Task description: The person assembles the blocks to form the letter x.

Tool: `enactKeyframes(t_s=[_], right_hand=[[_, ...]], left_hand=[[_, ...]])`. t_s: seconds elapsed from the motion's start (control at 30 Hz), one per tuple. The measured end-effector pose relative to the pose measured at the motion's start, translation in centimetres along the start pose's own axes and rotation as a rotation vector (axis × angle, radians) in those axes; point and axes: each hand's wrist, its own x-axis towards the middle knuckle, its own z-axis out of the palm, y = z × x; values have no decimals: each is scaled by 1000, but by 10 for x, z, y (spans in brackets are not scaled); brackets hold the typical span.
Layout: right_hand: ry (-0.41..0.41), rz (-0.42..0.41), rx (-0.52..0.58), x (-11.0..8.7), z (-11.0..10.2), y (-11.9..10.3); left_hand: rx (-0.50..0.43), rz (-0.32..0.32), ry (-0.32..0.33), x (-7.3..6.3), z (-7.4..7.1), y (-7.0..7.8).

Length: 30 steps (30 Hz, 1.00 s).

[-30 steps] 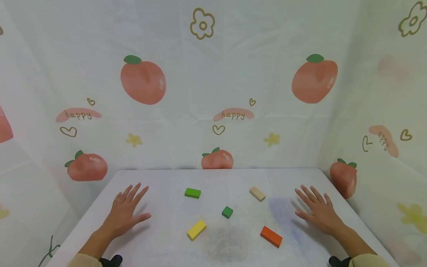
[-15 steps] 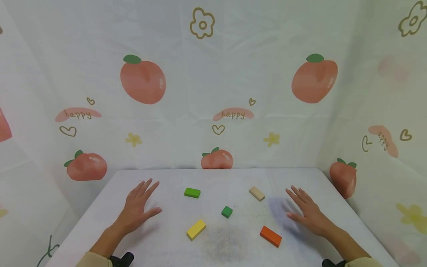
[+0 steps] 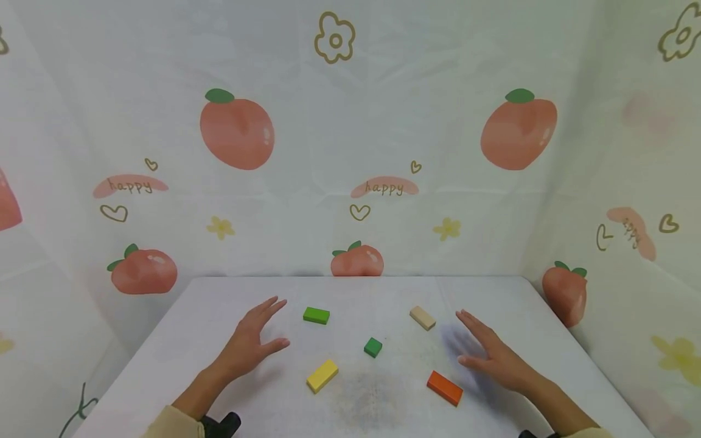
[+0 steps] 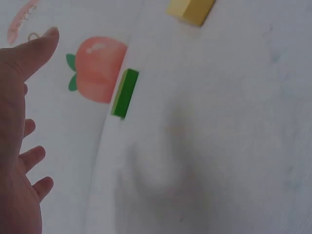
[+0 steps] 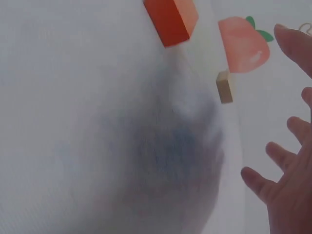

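Observation:
My left hand (image 3: 249,340) hovers over the left part of the table, empty, fingers extended and thumb apart. Nearest to it are a light green block (image 3: 316,315) and a yellow block (image 3: 322,376); the left wrist view shows the green block (image 4: 125,93) beyond the thumb. On the other side my right hand (image 3: 495,356) is held over the table, also empty with fingers extended. Close to it lie an orange-red block (image 3: 445,388) and a beige block (image 3: 422,317), both seen past the fingers in the right wrist view. A small dark green cube (image 3: 373,347) sits between the hands.
The white table (image 3: 378,292) carries a grey smudge near the front middle and a bluish stain on the right. A white curtain (image 3: 372,121) printed with peaches closes off the back and sides. Dark wrist straps show at both sleeves.
Both hands have moved inward toward the middle, the left to the right and the right to the left. Their palms have turned more to face each other. The blocks have stayed put.

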Motion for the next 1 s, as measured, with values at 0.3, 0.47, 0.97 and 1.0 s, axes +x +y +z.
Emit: enactKeyframes(t_s=[0.3, 0.47, 0.97, 1.0], right_hand=[[-84, 22, 104, 0, 10, -12], [-143, -9, 136, 0, 13, -15], [-224, -105, 170, 4, 21, -19], [-228, -106, 152, 3, 22, -19]], left_hand=[[-135, -100, -64, 0, 26, 14], [-229, -108, -79, 2, 35, 22], [-325, -66, -94, 12, 60, 37], [-330, -62, -95, 13, 62, 38]])
